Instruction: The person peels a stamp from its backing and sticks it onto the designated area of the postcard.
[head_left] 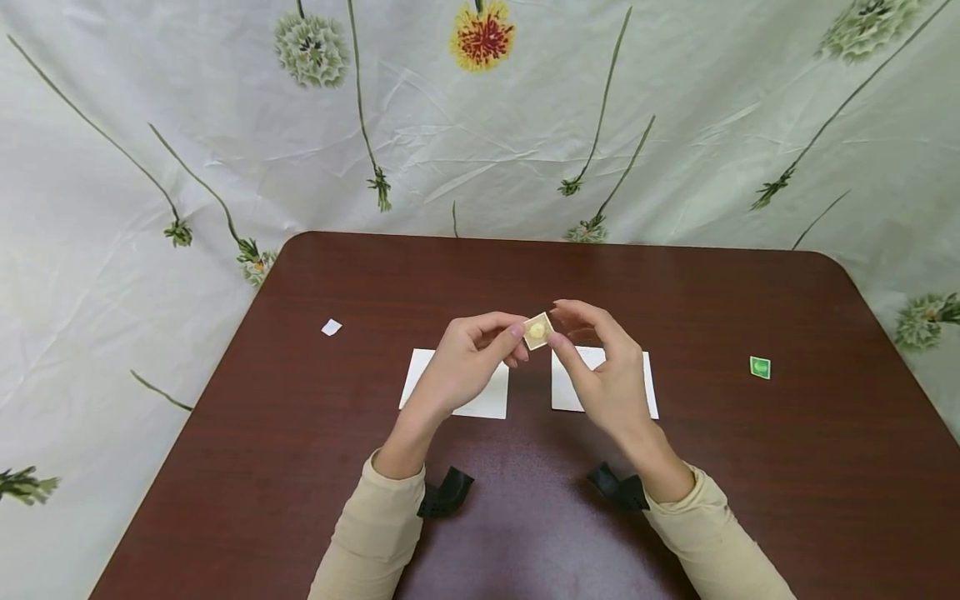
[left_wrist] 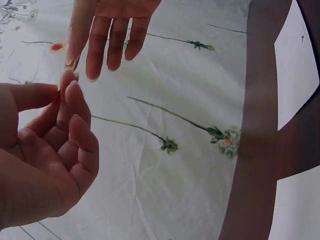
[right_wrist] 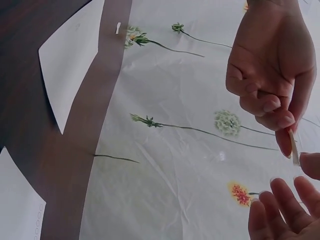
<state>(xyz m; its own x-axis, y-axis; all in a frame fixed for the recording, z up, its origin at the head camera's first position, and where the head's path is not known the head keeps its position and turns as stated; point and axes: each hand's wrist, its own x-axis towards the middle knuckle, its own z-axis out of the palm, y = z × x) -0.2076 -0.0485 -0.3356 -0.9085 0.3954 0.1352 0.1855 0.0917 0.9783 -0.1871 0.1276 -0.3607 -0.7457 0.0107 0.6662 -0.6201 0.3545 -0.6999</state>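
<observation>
A small cream stamp-like square (head_left: 537, 332) with a pale yellow round motif is held up above the table. My left hand (head_left: 468, 354) pinches its left edge between thumb and fingertips. On the other side, the thumb of my right hand (head_left: 607, 375) touches the lower right corner, while the other right fingers stand apart from it. Edge-on in the right wrist view, the square (right_wrist: 294, 147) looks like a thin strip. The left wrist view shows the right fingers (left_wrist: 117, 42) stretched out; there the square is mostly hidden behind the fingertips.
Under the hands lie two white sheets, a left sheet (head_left: 483, 396) and a right sheet (head_left: 566, 387). A small white piece (head_left: 332, 327) is at the far left, a green stamp-like square (head_left: 760, 367) at the right. Behind the brown table (head_left: 525, 517) hangs a flowered cloth (head_left: 465, 125).
</observation>
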